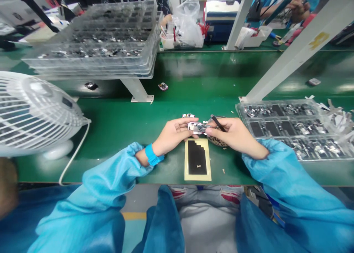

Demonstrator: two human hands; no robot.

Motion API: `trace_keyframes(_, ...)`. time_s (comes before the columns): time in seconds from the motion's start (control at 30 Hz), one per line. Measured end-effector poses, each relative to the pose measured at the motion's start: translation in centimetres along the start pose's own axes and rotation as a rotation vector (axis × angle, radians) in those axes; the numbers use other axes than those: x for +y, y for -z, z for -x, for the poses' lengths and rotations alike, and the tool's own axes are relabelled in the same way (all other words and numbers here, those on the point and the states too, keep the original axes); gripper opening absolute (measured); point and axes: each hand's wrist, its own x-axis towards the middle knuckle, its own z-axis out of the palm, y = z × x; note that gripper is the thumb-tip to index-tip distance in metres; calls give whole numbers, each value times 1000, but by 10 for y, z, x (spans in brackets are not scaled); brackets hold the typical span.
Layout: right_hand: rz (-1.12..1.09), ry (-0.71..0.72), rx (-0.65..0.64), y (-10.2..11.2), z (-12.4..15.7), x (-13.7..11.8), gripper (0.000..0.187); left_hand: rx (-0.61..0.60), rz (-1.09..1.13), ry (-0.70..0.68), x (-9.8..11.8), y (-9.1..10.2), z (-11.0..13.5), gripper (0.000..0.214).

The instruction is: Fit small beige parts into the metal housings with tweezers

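Between the fingers of my left hand (pixel 174 133) is a small white-edged electronic assembly (pixel 195 127) with metal parts. My right hand (pixel 233 133) pinches at the right end of that assembly and also has a black tweezers-like tool (pixel 218 123) tucked along its fingers. A second small assembly (pixel 188 115) lies just beyond my left fingertips. Below my hands rests a yellow sheet (pixel 186 161) carrying a black sticker strip with a stepped top edge (pixel 197 155). A round dish of small brown bits (pixel 217 140) sits partly hidden behind my right hand.
Clear compartment trays (pixel 287 131) of parts stand at the right, beside white paper scraps (pixel 336 116). A white fan (pixel 35 113) occupies the left. Stacked clear trays (pixel 96 61) fill the raised shelf. Slanted white posts (pixel 293 50) rise from the green bench (pixel 110 135).
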Motion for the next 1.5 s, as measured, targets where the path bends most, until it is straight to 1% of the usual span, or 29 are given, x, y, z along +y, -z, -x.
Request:
trace_keyframes(0.07, 7, -10, -6, 0, 0, -2, 35, 4, 1, -6, -1, 0, 1, 61)
trace_keyframes(0.17, 42, 14, -13, -4, 0, -2, 37, 14, 1, -31, -4, 0, 2, 63)
trace_keyframes(0.27, 75, 35, 21, -11, 0, 1, 39, 9, -7, -52, -5, -2, 3, 66)
trace_keyframes(0.37, 89, 17, 61, -17, 0, 3, 43, 9, -8, -58, -4, -5, 5, 70)
trace_keyframes(0.5, 62, -7, 90, -19, 0, 1, 45, 13, -14, -81, -2, -7, 7, 68)
trace_keyframes(0.73, 12, -84, 50, -16, 0, -3, 48, 8, -51, -146, -7, -7, 8, 63)
trace_keyframes(0.9, 10, -94, 66, -17, 0, -5, 50, 28, -166, -273, -14, -7, 8, 55)
trace_keyframes(1.03, 14, -88, 67, -18, 0, -6, 52, 41, -284, -373, -18, -3, 7, 50)
trace_keyframes(1.13, 2, -91, 57, -18, 0, -4, 52, 83, -442, -475, -18, 0, 7, 47)
trace_keyframes(1.2, 1, -85, 64, -20, 0, -1, 50, 112, -484, -504, -18, 0, 8, 46)
trace_keyframes(1.27, -16, -54, 123, -22, 0, 3, 46, 109, -389, -459, -18, -2, 8, 47)
trace_keyframes(1.37, -72, 38, 224, -27, -1, 8, 45, 60, -99, -319, -16, -6, 8, 50)
trace_keyframes(1.43, -101, 99, 235, -31, -2, 10, 45, 42, 34, -257, -15, -8, 7, 51)
trace_keyframes(1.5, -129, 126, 222, -33, -3, 11, 43, 39, 82, -213, -14, -10, 7, 52)
